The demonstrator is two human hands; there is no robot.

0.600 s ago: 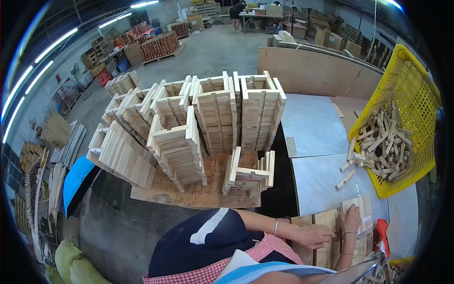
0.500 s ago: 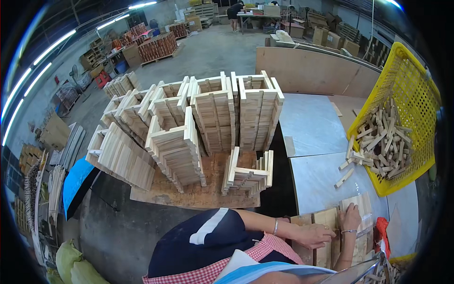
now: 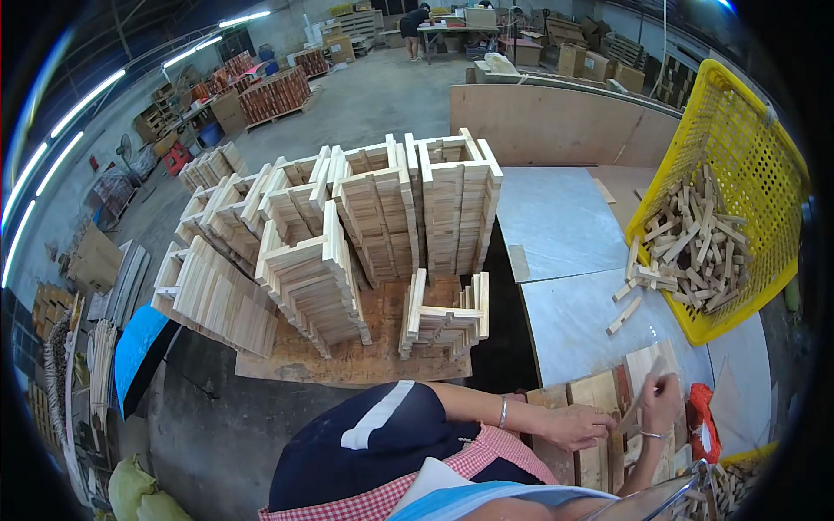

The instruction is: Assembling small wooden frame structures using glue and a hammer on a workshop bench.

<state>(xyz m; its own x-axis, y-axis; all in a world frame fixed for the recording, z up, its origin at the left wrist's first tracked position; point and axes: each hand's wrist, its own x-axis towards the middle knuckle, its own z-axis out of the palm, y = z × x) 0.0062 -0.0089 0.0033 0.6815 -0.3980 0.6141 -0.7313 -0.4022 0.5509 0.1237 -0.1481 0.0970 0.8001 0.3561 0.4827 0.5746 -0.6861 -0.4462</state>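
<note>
My right hand (image 3: 664, 401) grips a thin pale wooden slat (image 3: 637, 406) that slants down toward my left hand (image 3: 577, 425). The left hand lies low over flat wooden boards (image 3: 598, 392) at the table's near edge, fingertips at the slat's lower end; whether they pinch it is unclear. A small stack of short slats (image 3: 653, 358) lies just beyond my right hand. A tilted yellow mesh basket (image 3: 728, 130) at the right spills several short wooden sticks (image 3: 695, 247), and a few loose sticks (image 3: 627, 300) lie on the grey tabletop (image 3: 565, 226).
Tall stacks of pale wooden frames (image 3: 373, 213) stand on a pallet (image 3: 347, 360) to my left, with a lower stack (image 3: 445, 317) next to the table. A red object (image 3: 702, 421) lies right of my right hand. A plywood panel (image 3: 556, 126) stands behind the table. A person works far back.
My right hand with the slat has shifted slightly up and to the right. The left hand stays in place on the boards.
</note>
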